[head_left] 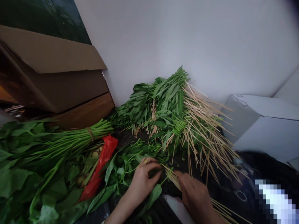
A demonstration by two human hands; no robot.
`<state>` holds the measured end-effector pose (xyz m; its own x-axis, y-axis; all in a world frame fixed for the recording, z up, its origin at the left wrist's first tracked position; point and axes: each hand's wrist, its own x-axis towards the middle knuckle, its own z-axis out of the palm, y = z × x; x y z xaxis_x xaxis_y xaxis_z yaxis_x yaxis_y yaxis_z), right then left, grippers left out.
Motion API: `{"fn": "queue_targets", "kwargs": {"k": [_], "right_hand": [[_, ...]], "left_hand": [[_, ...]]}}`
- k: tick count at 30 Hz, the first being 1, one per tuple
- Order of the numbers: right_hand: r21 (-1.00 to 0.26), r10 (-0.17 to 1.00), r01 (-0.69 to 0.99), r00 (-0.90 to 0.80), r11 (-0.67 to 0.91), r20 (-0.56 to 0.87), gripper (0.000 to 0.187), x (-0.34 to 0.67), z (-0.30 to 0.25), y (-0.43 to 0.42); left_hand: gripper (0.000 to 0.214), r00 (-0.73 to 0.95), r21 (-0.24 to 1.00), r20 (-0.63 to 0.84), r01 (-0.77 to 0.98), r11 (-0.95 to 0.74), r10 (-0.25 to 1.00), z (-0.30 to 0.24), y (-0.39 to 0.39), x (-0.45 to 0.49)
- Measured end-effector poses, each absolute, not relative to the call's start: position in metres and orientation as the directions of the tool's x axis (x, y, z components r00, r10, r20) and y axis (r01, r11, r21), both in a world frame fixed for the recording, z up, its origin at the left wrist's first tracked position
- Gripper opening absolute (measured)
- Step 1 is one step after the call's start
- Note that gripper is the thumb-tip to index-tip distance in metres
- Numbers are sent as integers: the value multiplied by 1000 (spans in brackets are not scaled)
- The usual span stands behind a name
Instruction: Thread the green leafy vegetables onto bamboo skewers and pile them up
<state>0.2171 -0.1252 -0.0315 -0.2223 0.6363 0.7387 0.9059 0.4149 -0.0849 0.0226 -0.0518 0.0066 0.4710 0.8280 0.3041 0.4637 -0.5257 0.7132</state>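
My right hand (195, 189) is closed around a bundle of thin wooden skewers (172, 177). Their tips point up and left, and the long ends come out behind the hand at the lower right. A green stem crosses the skewers near the fingertips, with a leaf (154, 195) hanging below. Just left of the tips, my left hand (146, 175) has its thumb and fingers curled together in a pinch; what lies between them is hidden. Loose leafy green stems (125, 165) spread beside and beyond that hand.
Against the white wall, a heap of greens (161, 99) lies with many skewers (205, 130) fanned over its right side. On the left are a tied bunch of greens (77, 137), a red plastic bag (99, 171) and a cardboard box (70, 84). A white box (263, 124) stands right.
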Motion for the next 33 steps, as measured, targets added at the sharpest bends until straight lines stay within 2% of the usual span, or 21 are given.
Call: {"fn": "queue_targets", "kwargs": {"k": [3, 6, 9, 11, 15, 22, 33], "right_hand": [[-113, 646, 901, -207, 418, 735, 29, 217, -31, -126], [-121, 648, 894, -214, 432, 730, 29, 217, -31, -127], [-121, 650, 894, -215, 431, 729, 30, 216, -31, -127], [-119, 651, 898, -210, 423, 730, 30, 216, -30, -127], [-116, 650, 896, -216, 428, 729, 30, 215, -28, -127], [-99, 634, 889, -237, 447, 736, 32, 215, -24, -127], [-114, 668, 891, -239, 440, 705, 36, 215, -26, -129]], "left_hand": [[10, 338, 850, 290, 340, -403, 895, 19, -52, 22], [15, 264, 970, 153, 146, -196, 952, 19, -51, 21], [21, 281, 999, -11, -47, 25, 960, 14, -51, 21], [22, 279, 988, -61, -118, 97, 958, 10, -51, 21], [24, 263, 977, -67, -176, 117, 962, 6, -51, 23], [27, 260, 989, -82, -98, 111, 962, 11, -54, 24], [27, 258, 991, -72, -93, 99, 964, 0, -52, 22]]}}
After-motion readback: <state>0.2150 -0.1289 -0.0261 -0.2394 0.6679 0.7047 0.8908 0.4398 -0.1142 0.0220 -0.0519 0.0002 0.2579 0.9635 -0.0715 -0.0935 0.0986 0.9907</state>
